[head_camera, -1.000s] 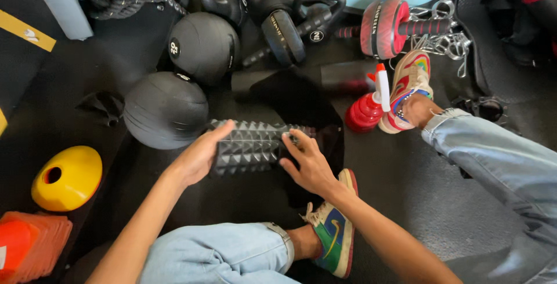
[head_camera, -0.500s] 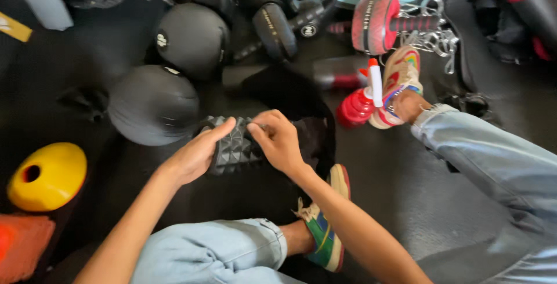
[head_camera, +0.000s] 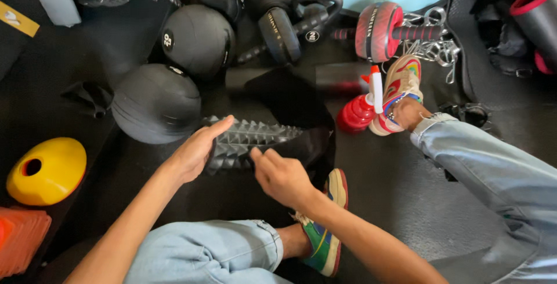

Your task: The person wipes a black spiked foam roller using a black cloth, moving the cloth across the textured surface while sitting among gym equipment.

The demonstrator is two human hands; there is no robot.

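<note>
Fingers of the left hand [head_camera: 194, 152] still rest flat on the black spiked foam roller [head_camera: 249, 142]; the right hand [head_camera: 282, 175] has slid off, fingers loosely curled, grasping nothing.

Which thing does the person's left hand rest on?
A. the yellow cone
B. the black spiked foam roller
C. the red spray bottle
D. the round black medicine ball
B: the left hand lies flat against the end of the black spiked foam roller, while the right hand is at its near side, by the black cloth.
</note>
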